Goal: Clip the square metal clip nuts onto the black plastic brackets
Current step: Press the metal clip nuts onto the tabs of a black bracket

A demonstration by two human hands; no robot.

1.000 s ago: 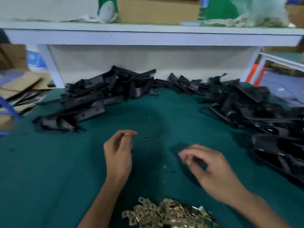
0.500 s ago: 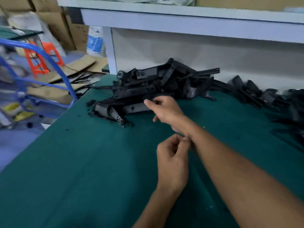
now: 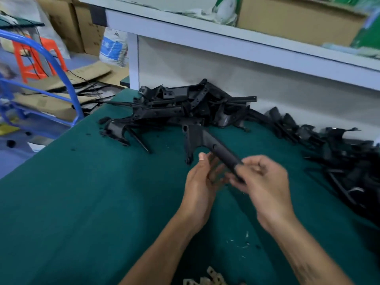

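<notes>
Now both hands [image 3: 265,182] grip one raised bracket [image 3: 207,140].

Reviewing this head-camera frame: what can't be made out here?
- Whether the left hand pinches a clip nut: its own fingers hide the palm side.
- The near end of the bracket: the right hand covers it.
- The clip nuts: the bottom edge cuts the pile off.
- The bracket pile on the right: motion blur and the right edge obscure it.
</notes>
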